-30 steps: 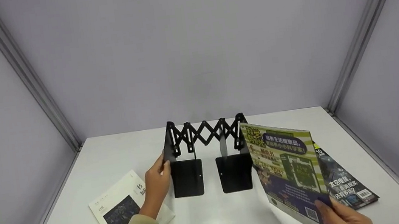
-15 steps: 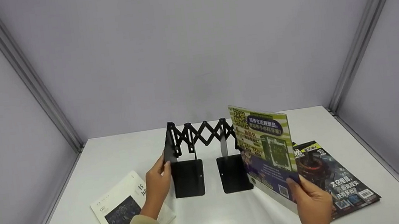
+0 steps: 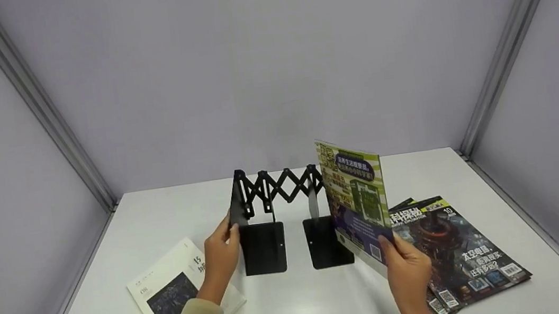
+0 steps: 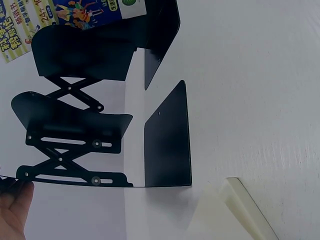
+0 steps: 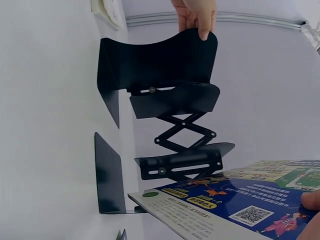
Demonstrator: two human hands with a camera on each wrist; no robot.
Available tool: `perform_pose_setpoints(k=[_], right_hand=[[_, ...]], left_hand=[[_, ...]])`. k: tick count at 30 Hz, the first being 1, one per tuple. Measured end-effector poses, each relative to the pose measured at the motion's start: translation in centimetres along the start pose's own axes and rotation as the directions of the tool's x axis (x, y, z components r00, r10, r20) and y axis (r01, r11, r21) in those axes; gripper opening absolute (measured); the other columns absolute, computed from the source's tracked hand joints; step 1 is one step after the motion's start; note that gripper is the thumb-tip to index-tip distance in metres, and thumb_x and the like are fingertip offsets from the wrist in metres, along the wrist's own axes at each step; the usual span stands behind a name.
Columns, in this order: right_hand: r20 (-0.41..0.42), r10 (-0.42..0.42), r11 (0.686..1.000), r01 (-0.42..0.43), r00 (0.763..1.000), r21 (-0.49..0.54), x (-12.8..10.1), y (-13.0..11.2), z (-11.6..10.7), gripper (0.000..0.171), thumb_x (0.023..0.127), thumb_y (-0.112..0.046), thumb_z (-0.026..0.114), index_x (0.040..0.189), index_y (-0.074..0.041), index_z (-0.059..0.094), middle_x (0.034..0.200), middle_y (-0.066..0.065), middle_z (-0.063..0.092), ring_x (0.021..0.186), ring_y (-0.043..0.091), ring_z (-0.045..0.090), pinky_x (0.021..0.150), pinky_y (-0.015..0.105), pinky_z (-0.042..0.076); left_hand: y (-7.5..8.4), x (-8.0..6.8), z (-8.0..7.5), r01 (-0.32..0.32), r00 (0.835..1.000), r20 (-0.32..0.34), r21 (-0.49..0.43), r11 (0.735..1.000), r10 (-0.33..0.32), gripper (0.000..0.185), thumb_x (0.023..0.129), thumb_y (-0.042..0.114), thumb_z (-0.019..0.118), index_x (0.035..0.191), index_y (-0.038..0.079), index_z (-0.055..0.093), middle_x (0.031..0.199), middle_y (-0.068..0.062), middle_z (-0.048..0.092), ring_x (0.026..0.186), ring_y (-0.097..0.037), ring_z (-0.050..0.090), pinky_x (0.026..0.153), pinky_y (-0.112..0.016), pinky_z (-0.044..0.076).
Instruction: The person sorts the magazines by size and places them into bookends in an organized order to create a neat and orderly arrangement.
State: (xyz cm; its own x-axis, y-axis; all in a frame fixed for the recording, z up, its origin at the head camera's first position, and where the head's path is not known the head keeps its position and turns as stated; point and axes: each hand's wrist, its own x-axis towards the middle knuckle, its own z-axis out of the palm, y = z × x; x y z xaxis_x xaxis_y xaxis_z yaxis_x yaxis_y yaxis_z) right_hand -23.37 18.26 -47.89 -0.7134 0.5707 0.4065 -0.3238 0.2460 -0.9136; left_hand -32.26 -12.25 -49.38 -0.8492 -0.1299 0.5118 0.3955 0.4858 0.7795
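A black expandable bookend [image 3: 264,249] with a crisscross lattice stands upright on the white table. My left hand [image 3: 221,249] pinches the outer edge of its left end plate, thumb on the inner face in the right wrist view. In my right hand [image 3: 407,264] is a green-and-purple magazine [image 3: 357,201], gripped by its lower near corner and held nearly upright and tilted. The magazine covers the right end of the bookend from the head view. Between the bookend's dividers [image 4: 80,55] nothing stands.
On the right lie overlapping dark magazines [image 3: 462,257]. A white book [image 3: 173,292] with a dark cover picture lies flat at the left, partly under the left forearm. Pale walls [image 3: 269,73] with metal corner posts enclose the table.
My right hand has brought the magazine leftward and slightly up to the bookend's right end, turning it more edge-on. More of the dark magazines shows. The left hand and bookend stay put.
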Motion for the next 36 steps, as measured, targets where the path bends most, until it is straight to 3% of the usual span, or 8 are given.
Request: perform_pose_setpoints(k=[2,11,19,24,28,36], right_hand=[[0.002,-0.017,1.0,0.017,1.0,0.021,-0.1,0.6,0.8,0.025,0.088,0.002,0.071,0.112,0.009,0.07,0.106,0.027,0.071,0.086,-0.013,0.065,0.071,0.007,0.056],[-0.002,-0.067,0.996,0.067,0.998,0.067,-0.7,2.8,3.5,0.027,0.087,0.007,0.069,0.113,0.013,0.068,0.11,0.031,0.069,0.091,-0.016,0.062,0.075,0.005,0.055],[0.042,-0.019,0.979,0.01,0.999,0.204,-1.7,4.1,4.7,0.029,0.09,0.014,0.06,0.119,0.02,0.059,0.118,0.039,0.06,0.096,-0.014,0.063,0.079,0.008,0.056],[0.042,-0.033,0.967,0.022,0.999,0.252,-2.4,4.9,5.2,0.03,0.091,0.014,0.059,0.12,0.019,0.059,0.12,0.035,0.06,0.101,-0.009,0.065,0.082,0.014,0.058],[0.049,0.004,0.964,-0.016,0.999,0.267,-3.0,5.2,5.4,0.03,0.092,0.012,0.06,0.121,0.017,0.06,0.121,0.03,0.062,0.102,-0.007,0.066,0.083,0.016,0.058],[0.056,0.058,0.976,-0.068,0.997,0.207,-4.1,5.4,6.3,0.028,0.091,0.011,0.061,0.118,0.018,0.062,0.119,0.036,0.061,0.096,-0.013,0.063,0.08,0.011,0.057]], left_hand=[[0.0,0.0,0.0,-0.001,1.0,0.002,-0.004,1.0,0.001,0.038,0.099,0.001,0.055,0.136,-0.009,0.055,0.131,-0.026,0.062,0.113,-0.037,0.067,0.095,-0.046,0.058],[0.1,0.0,-0.1,0.019,1.0,0.019,-0.008,1.0,-0.019,0.04,0.1,0.004,0.055,0.139,-0.006,0.053,0.135,-0.025,0.06,0.117,-0.036,0.065,0.098,-0.046,0.056],[0.2,-0.1,-0.2,0.023,0.999,0.04,0.011,1.0,-0.024,0.041,0.101,0.006,0.054,0.141,-0.005,0.051,0.136,-0.024,0.059,0.119,-0.036,0.064,0.096,-0.045,0.057],[0.1,-0.1,-0.2,0.023,0.999,0.029,0.003,1.0,-0.023,0.041,0.101,0.006,0.054,0.141,-0.004,0.052,0.137,-0.024,0.059,0.119,-0.036,0.064,0.097,-0.046,0.057],[0.1,-0.1,-0.1,0.016,1.0,0.022,-0.002,1.0,-0.016,0.041,0.1,0.005,0.055,0.14,-0.004,0.052,0.137,-0.023,0.059,0.118,-0.036,0.065,0.098,-0.046,0.056],[0.2,-0.2,-0.1,0.019,1.0,0.021,-0.02,1.0,-0.019,0.04,0.1,0.004,0.055,0.14,-0.004,0.053,0.136,-0.023,0.06,0.118,-0.035,0.065,0.096,-0.045,0.057]])
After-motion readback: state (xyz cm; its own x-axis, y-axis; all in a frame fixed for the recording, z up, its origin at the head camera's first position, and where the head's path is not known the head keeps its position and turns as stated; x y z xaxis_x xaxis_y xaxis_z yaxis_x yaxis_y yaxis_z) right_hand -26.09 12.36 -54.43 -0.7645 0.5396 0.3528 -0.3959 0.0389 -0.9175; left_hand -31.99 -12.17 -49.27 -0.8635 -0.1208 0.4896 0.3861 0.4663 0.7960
